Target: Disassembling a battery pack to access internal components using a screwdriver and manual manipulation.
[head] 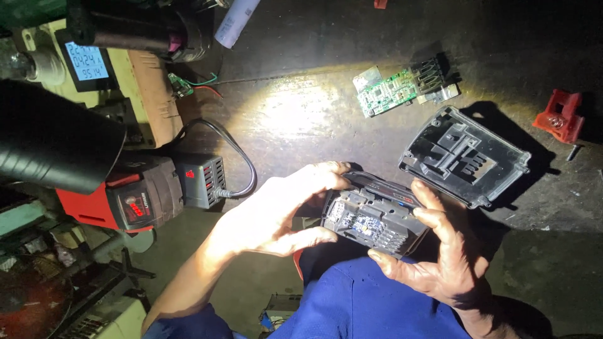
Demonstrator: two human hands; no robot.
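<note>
Both of my hands hold an opened black battery pack (372, 216) above my blue-clad knee, its circuit board and contacts facing up. My left hand (276, 210) grips its left end, fingers over the top edge and thumb below. My right hand (440, 251) cups its right and lower side. The pack's removed black plastic cover (463, 157) lies on the dark bench just beyond my right hand.
A loose green circuit board (392, 91) lies further back. A small red plastic part (560, 116) sits at the right. At left a red-and-black battery (125, 201) sits in a grey charger (204, 181) with a cable, below a small lit display (86, 61).
</note>
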